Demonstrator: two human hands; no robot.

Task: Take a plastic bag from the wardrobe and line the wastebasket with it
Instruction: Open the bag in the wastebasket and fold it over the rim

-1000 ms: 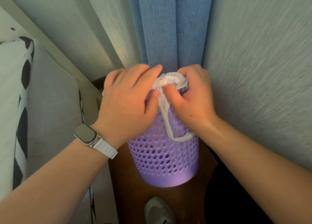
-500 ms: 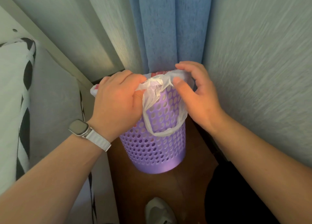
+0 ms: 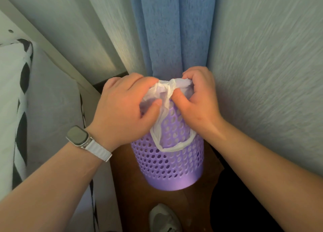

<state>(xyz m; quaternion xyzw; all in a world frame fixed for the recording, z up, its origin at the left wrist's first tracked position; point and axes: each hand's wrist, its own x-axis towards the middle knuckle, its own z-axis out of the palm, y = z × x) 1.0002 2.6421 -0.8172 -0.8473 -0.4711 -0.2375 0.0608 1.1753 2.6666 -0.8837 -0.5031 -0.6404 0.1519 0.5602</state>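
Observation:
A purple perforated wastebasket (image 3: pixel 172 163) stands on the brown floor in a narrow corner. A thin white plastic bag (image 3: pixel 167 92) lies over its rim, and one bag handle hangs as a loop down the front of the basket. My left hand (image 3: pixel 122 111) grips the bag at the rim's left side, with the fingers curled over the plastic. My right hand (image 3: pixel 199 99) pinches the bunched bag at the rim's right side, thumb against the plastic. Both hands hide most of the basket's opening.
A blue curtain (image 3: pixel 167 32) hangs right behind the basket. A textured wall (image 3: pixel 265 65) closes in on the right. A bed with black-and-white bedding (image 3: pixel 24 95) borders the left. A shoe (image 3: pixel 164 217) stands on the floor in front of the basket.
My hands have drawn closer together over the rim. The right hand has gone from spread fingers to a curled pinch on the bunched bag. The basket sits a little further right in view.

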